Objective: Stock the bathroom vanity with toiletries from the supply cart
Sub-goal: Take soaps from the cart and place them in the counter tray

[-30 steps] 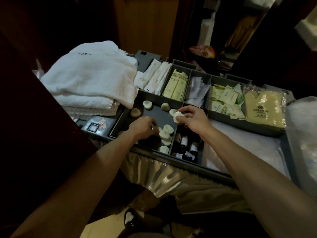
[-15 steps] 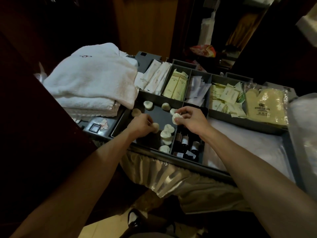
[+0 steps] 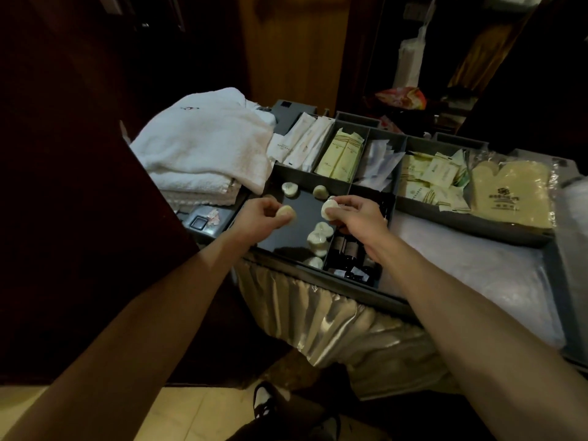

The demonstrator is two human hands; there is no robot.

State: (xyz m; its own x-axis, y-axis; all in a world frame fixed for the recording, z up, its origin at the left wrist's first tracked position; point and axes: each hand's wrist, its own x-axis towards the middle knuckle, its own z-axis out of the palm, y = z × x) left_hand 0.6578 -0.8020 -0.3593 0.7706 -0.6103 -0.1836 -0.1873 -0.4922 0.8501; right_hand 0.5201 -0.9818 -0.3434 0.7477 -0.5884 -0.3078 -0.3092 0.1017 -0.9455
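The supply cart's grey organiser tray (image 3: 321, 183) holds a dark compartment with several small round wrapped soaps (image 3: 318, 237). My left hand (image 3: 259, 214) hovers over that compartment and pinches one round soap (image 3: 285, 212) between thumb and fingers. My right hand (image 3: 356, 216) is just to the right, pinching another white round soap (image 3: 329, 209). Two more soaps (image 3: 289, 188) lie at the compartment's far edge. Small dark bottles (image 3: 348, 253) stand in the narrow slot under my right wrist.
Folded white towels (image 3: 203, 148) are stacked on the cart's left. Sachets and packets (image 3: 342, 154) fill the rear compartments, with a bagged yellow mitt (image 3: 512, 192) at far right. A white sheet (image 3: 471, 265) covers the right side. A dark wooden panel (image 3: 79, 218) stands at left.
My left hand has lifted a soap out of the compartment. My right hand, still holding its soap, has risen slightly. The view has shifted a little.
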